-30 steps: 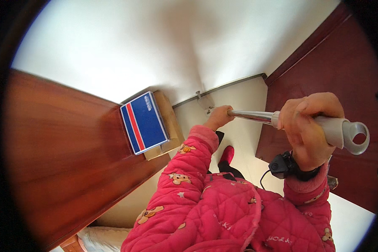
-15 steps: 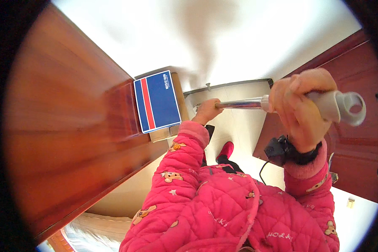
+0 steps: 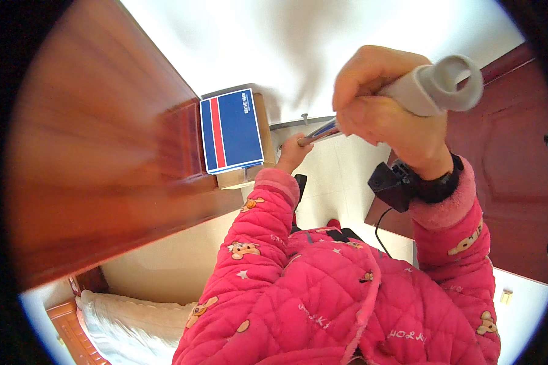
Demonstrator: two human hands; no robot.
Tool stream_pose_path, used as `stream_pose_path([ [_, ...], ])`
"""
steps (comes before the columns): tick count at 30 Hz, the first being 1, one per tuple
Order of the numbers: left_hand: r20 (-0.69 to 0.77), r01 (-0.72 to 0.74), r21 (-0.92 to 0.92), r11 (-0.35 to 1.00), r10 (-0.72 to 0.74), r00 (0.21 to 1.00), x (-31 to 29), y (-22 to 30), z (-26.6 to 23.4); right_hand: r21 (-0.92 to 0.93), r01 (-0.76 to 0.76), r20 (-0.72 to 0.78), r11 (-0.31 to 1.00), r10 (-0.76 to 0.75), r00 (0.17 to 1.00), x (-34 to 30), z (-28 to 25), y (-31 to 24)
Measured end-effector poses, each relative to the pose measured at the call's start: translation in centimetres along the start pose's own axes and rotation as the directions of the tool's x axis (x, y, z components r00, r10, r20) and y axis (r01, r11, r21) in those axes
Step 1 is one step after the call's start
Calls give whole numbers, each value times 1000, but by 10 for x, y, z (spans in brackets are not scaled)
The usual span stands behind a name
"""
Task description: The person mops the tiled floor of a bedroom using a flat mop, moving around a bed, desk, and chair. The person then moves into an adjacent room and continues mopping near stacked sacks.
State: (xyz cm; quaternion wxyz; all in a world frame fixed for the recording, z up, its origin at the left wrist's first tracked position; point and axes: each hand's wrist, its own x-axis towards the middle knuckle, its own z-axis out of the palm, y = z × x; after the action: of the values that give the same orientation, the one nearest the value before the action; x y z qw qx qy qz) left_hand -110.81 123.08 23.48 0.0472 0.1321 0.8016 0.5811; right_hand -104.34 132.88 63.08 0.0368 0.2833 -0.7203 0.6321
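Observation:
A long-handled pole [image 3: 324, 131] slants from near the floor up towards me; it has a shiny metal shaft and a grey plastic grip [image 3: 413, 91] ending in a hanging ring. Just below that ring, my right hand [image 3: 396, 112] is wrapped round the grip, close to the camera. My left hand [image 3: 293, 154] is closed on the metal shaft farther down, beside the boxes. The pole's lower end is hidden behind my left hand and sleeve, so I cannot tell what it carries.
A flat blue box [image 3: 240, 131] with a red stripe lies on a brown cardboard box [image 3: 265, 134] against a wooden cabinet [image 3: 122, 140]. A small doorstop [image 3: 305, 118] is by the white wall. At right stands a dark red door [image 3: 511, 164]; a covered bed [image 3: 134, 316] is at lower left.
My right hand has moved left and up with the grip, and the pole now slants more steeply. My left hand, still round the shaft, has shifted slightly. The view has turned a little.

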Motion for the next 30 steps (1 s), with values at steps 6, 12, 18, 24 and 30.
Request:
stream_pose_path([
  [6,-82,31,131,991,-20,996,-61,25,49,31,8,78,999,-10,997,-62,-25,-33],
  [12,-225,-31,29,999,37,974,-128,36,125,279,-18,92,960,-8,996,-157,-61,-62],
  [18,-127,133,79,988,-122,984,-187,72,155,260,-48,126,964,15,992,-215,-94,-82],
  [24,65,226,266,937,-251,966,-217,116,150,243,6,74,970,-25,997,-257,-113,-89],
  [30,2,232,317,920,-246,969,-237,115,135,419,66,90,905,-114,989,-280,-100,-86],
])
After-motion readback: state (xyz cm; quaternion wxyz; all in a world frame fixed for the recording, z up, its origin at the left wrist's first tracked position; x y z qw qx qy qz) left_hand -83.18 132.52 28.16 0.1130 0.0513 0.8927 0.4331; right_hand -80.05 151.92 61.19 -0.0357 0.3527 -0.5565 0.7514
